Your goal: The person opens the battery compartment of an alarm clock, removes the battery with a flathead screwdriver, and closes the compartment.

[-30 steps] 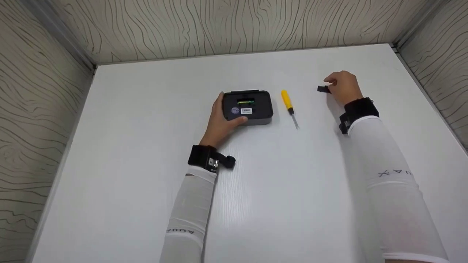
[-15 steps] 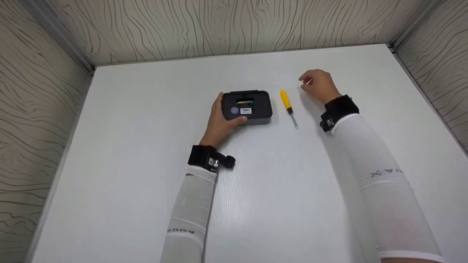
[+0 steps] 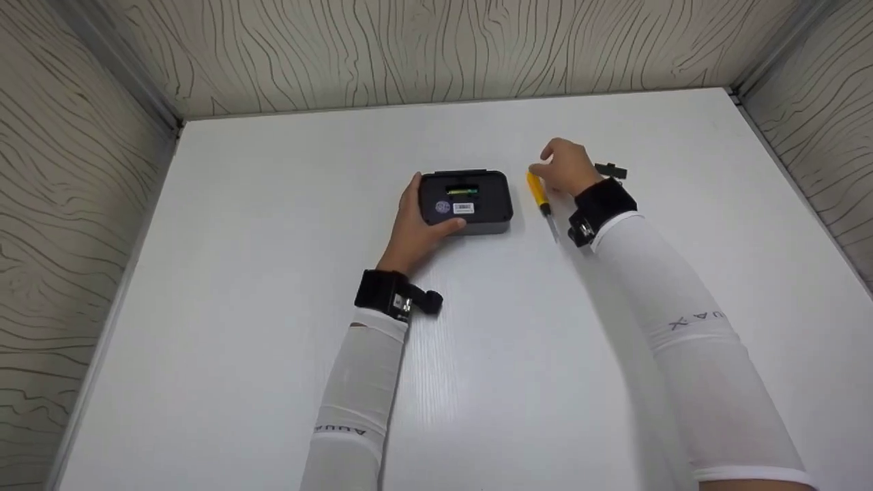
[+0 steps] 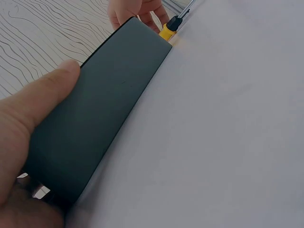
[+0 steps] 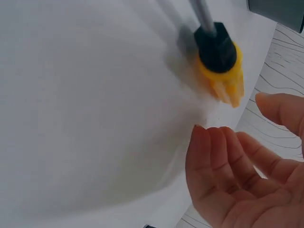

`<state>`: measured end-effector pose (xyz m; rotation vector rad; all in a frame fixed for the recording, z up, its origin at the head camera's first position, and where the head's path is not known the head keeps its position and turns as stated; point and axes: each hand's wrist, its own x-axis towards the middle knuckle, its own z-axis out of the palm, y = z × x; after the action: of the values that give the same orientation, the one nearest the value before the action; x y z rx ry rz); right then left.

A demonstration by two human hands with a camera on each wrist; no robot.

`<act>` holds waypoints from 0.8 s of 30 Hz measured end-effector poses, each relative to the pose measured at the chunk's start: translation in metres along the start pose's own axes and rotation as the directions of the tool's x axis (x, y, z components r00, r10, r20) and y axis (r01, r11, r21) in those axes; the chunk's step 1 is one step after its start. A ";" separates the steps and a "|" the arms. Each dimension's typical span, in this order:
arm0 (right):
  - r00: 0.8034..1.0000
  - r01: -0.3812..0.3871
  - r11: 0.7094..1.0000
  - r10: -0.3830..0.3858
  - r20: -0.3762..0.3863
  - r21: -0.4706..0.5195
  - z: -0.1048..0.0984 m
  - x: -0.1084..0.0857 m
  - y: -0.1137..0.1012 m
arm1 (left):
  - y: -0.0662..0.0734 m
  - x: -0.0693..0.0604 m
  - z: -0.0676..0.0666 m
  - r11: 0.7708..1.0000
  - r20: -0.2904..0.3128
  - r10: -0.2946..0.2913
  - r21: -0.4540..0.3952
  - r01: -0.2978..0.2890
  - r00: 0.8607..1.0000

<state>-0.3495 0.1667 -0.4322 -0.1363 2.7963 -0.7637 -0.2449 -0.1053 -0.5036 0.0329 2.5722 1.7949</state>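
Observation:
A dark box-shaped device (image 3: 487,198) lies on the table, its recess showing a green and yellow battery-like piece. My left hand (image 3: 415,228) grips its left end, thumb over the near edge; in the left wrist view the thumb lies on the device's side (image 4: 104,109). My right hand (image 3: 567,167) is at the handle end of a yellow-handled screwdriver (image 3: 537,189). In the right wrist view the fingers of my right hand (image 5: 242,175) are loosely bent and apart from the screwdriver (image 5: 221,61), holding nothing.
A small black piece (image 3: 611,170) lies on the white table (image 3: 273,273) just right of my right hand. Wood-patterned panels (image 3: 382,54) stand along the table's back and sides.
My right hand has let go of the small black piece and moved left to the screwdriver. My left hand keeps its grip on the device.

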 end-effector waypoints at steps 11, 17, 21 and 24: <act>0.997 -0.072 0.996 0.073 0.022 -0.051 0.014 0.008 0.000 | 0.002 0.000 0.003 1.000 0.007 -0.006 0.000 0.006 1.000; 0.993 -0.113 0.992 0.115 0.033 -0.065 0.016 0.010 -0.002 | 0.002 0.000 0.003 1.000 0.003 -0.002 -0.016 0.002 1.000; 0.993 -0.110 0.991 0.113 0.028 -0.076 0.016 0.012 -0.002 | 0.001 0.000 0.001 1.000 0.004 0.004 -0.018 -0.003 1.000; 0.995 -0.096 0.993 0.096 0.005 -0.066 0.016 0.012 -0.001 | 0.000 0.000 -0.001 1.000 0.006 0.011 -0.018 -0.011 1.000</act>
<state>-0.3570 0.1559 -0.4475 -0.0162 2.7988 -0.6472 -0.2446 -0.1058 -0.5034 0.0523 2.5565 1.8193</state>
